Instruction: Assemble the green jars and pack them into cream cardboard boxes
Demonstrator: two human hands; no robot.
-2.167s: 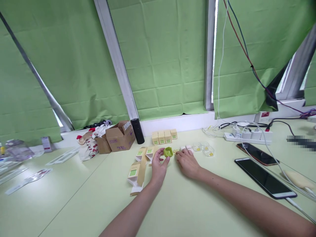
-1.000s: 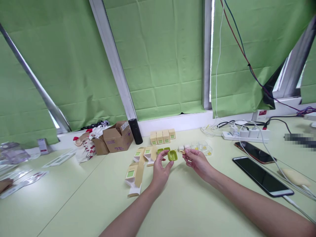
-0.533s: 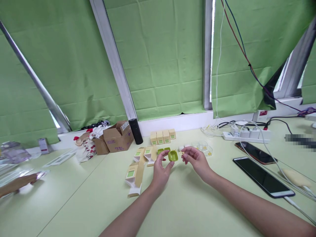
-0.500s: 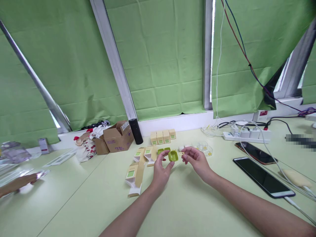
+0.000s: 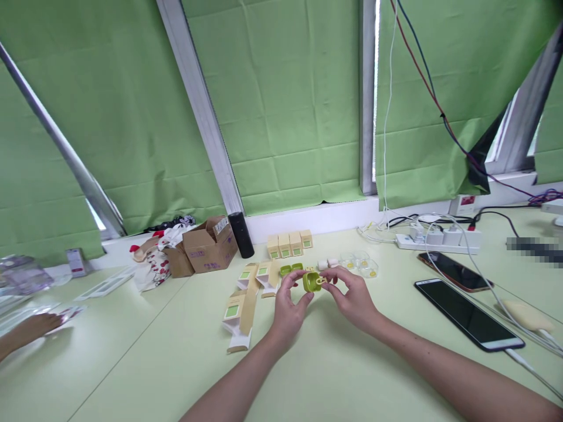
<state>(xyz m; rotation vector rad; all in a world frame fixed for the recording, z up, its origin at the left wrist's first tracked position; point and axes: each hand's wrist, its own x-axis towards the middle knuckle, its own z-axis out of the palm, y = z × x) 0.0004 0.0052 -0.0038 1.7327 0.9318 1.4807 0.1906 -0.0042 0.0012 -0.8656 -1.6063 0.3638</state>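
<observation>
My left hand (image 5: 288, 309) is closed, its thumb and fingertips pinching a small open green square case (image 5: 309, 285) by its sides. The hollow of the case faces me. Between the thumb and fingers of my right hand (image 5: 355, 298) is a small pale-yellow looped piece (image 5: 321, 281), held at the case's right side; whether it touches the case I cannot tell. Just behind my hands lie another open green case (image 5: 285, 270), small yellow pieces (image 5: 309, 268), whitish-pink caps (image 5: 323, 265) and clear round plastic cups (image 5: 366, 268) with yellow spots.
Opened small cartons (image 5: 233, 310) lie left of my hands; several closed small boxes (image 5: 285, 245) stand behind. Farther back are a cardboard box (image 5: 211, 246) and a black cylinder (image 5: 241, 234). Phones (image 5: 466, 313), cables and a power strip (image 5: 440, 241) lie right. Another person's hand (image 5: 41, 325) is at far left.
My right hand has moved left, bringing the yellow looped piece from beside the green case to its right edge. The other person's hand has shifted slightly left.
</observation>
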